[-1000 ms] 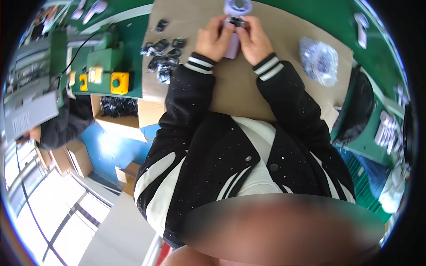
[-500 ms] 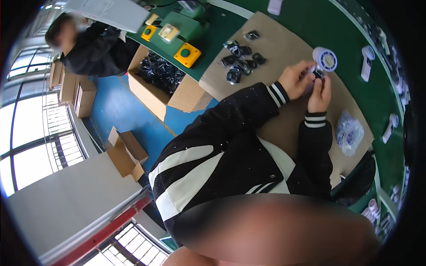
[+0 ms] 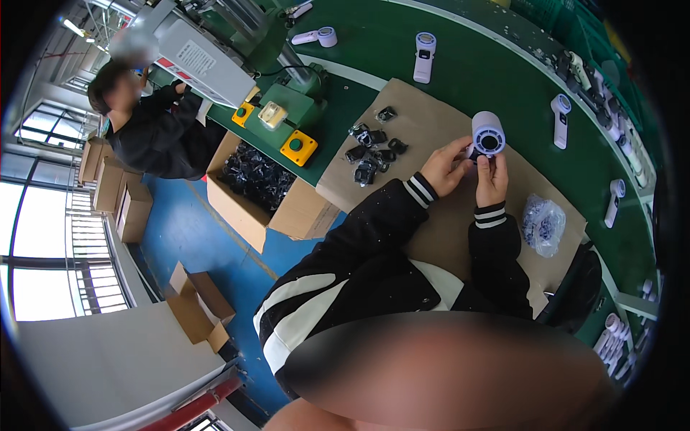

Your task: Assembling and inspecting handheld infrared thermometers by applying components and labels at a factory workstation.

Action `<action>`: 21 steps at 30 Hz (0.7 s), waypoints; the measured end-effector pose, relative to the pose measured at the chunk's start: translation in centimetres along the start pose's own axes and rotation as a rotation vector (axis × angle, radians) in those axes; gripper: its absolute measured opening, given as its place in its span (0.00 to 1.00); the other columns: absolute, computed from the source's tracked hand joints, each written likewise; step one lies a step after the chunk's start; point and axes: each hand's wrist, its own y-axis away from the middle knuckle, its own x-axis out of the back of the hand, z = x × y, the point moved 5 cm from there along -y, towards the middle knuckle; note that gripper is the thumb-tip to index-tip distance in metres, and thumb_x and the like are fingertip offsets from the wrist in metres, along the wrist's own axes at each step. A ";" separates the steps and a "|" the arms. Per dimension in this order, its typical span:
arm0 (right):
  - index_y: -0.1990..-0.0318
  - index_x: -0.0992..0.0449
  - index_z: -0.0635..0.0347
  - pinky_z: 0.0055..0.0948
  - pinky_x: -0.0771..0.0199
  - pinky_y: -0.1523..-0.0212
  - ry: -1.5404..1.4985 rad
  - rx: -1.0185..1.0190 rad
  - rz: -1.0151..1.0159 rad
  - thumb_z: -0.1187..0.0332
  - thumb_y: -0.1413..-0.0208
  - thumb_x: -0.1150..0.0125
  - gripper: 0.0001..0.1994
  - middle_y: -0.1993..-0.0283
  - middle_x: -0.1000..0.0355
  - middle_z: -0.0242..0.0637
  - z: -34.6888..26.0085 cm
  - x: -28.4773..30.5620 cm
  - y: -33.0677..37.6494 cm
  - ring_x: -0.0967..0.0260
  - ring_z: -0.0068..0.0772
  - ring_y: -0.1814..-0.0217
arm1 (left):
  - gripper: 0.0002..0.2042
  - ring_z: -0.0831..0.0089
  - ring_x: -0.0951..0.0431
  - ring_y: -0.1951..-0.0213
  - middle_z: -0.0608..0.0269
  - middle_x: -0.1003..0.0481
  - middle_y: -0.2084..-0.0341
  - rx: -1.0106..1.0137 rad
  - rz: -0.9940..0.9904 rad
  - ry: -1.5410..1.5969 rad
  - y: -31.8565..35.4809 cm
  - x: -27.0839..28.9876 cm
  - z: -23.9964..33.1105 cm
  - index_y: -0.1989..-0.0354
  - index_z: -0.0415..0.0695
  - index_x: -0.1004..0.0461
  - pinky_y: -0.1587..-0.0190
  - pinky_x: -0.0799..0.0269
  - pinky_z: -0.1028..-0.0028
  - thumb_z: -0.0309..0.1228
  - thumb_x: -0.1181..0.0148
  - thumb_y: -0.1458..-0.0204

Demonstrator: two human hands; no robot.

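Note:
A lavender handheld fan [image 3: 488, 128] is between my two hands above a brown sheet [image 3: 431, 115]. Its round head points away from my body, and a ring-shaped grille with a dark centre shows. My left hand [image 3: 444, 169] is closed on the fan's lower part from the left. From the right, my right hand [image 3: 491, 184] grips it with the fingertips just below the head. The fingers hide most of the handle. Several small black parts in clear wrapping [image 3: 368, 152] lie on the sheet, left of my hands. A clear bag of small purple-and-white pieces [image 3: 543, 227] sits to the right.
More lavender fans [image 3: 424, 59] lie spaced along the green surface [image 3: 496, 65] beyond. At left stand a press with yellow button boxes [image 3: 298, 147] and a cardboard box [image 3: 237, 208] of black wrapped parts. Another person [image 3: 154, 136] works at far left.
The view has tilted, bringing more of the far bench in. The fan has turned in my hands: its dark-centred grille now shows, and the small black piece at my fingertips is no longer visible.

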 end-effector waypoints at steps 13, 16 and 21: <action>0.47 0.33 0.65 0.25 0.37 0.47 0.012 -0.113 -0.155 0.72 0.42 0.48 0.16 0.52 0.31 0.40 0.5 1.9 -0.9 0.33 0.31 0.52 | 0.14 0.62 0.32 0.67 0.56 0.34 0.66 -0.087 0.093 -0.067 -0.1 1.5 2.0 0.57 0.41 0.35 0.63 0.33 0.69 0.28 0.43 0.53; 0.48 0.33 0.65 0.26 0.37 0.47 0.038 -0.124 -0.208 0.72 0.43 0.47 0.15 0.52 0.31 0.40 1.4 2.9 -1.0 0.33 0.31 0.52 | 0.12 0.60 0.33 0.66 0.56 0.34 0.67 -0.095 0.127 -0.057 0.1 1.7 2.2 0.60 0.41 0.34 0.62 0.34 0.68 0.28 0.44 0.53; 0.49 0.33 0.65 0.26 0.37 0.47 -0.042 -0.173 -0.245 0.72 0.43 0.46 0.15 0.52 0.31 0.40 3.2 3.8 -1.1 0.33 0.31 0.52 | 0.09 0.59 0.35 0.65 0.56 0.35 0.67 -0.123 0.130 -0.088 0.0 1.9 2.2 0.62 0.42 0.34 0.60 0.36 0.67 0.28 0.45 0.52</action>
